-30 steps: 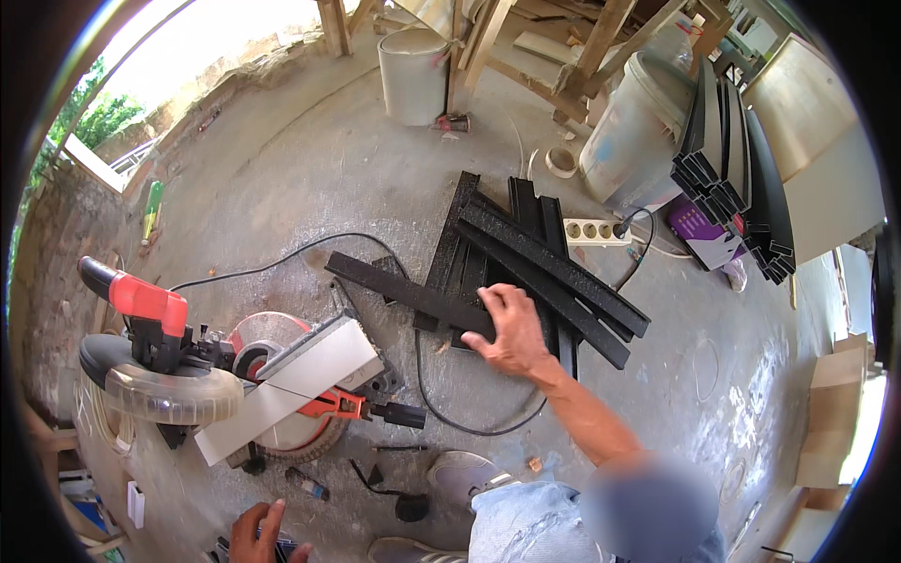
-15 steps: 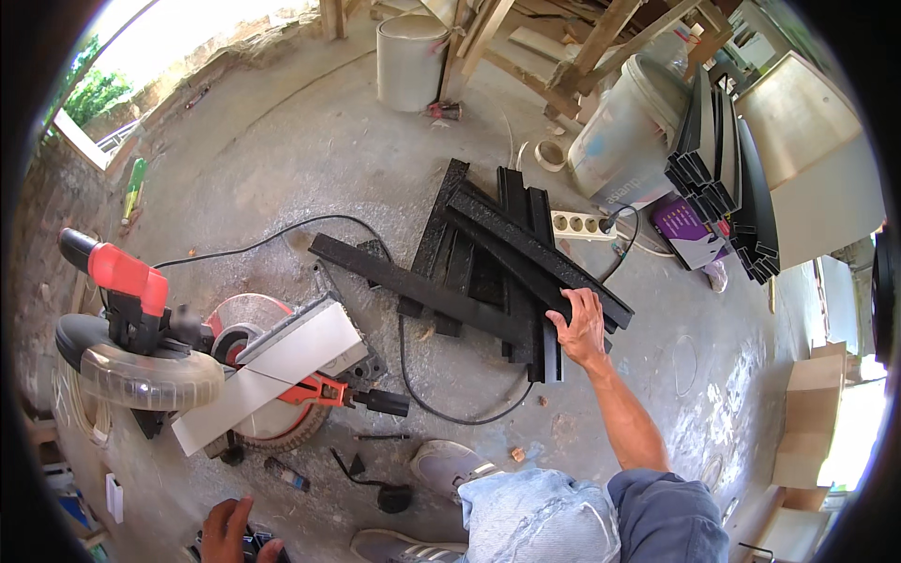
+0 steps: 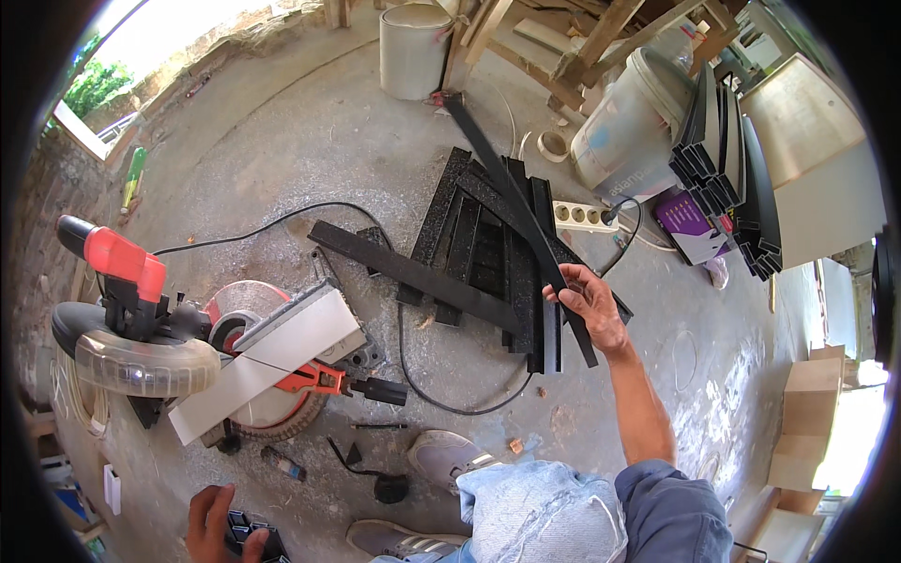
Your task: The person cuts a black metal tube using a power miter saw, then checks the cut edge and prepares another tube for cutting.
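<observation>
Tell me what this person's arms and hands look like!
The right grip is a bare hand: no glove, and no watch shows at the wrist. The forearm is bare up to a dark blue-grey sleeve. The left grip is gloveless too; its forearm is out of view.

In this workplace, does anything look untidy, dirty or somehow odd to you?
Yes, a little: the black strips in the middle lie crisscrossed and speckled with pale bits, unlike the parallel black lengths at the right. The power strip lies on the floor beside that pile, where such bits could perhaps reach it.
</observation>
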A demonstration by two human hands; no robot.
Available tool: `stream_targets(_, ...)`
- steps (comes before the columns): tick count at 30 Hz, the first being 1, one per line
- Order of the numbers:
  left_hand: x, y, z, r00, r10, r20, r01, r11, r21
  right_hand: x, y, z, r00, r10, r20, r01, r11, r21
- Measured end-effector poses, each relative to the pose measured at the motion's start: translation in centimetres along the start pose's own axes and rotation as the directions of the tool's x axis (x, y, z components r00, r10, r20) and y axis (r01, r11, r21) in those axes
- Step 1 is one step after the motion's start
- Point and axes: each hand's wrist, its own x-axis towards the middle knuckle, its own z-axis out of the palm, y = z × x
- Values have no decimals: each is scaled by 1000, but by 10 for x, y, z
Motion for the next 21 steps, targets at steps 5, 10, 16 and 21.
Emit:
stream_targets(5, 10, 13, 0, 988, 37, -153, -54, 993, -109, -16, -33, 47, 931, -249, 266, 218, 966, 140)
stream_targets(10, 1, 2, 10, 993, -87, -85, 16, 787, -616, -26, -37, 148, 720, -345, 602, 424, 905, 11)
stream_targets(16, 13, -44, 76, 890, -450, 76, 18, -131, -991, -30, -26, 277, 482, -500, 720, 698, 715, 29)
stream_targets(21, 20, -132, 92, 763, -643, -67, -109, -26, -994, -14, -21, 360, 351, -622, 700, 892, 450, -48)
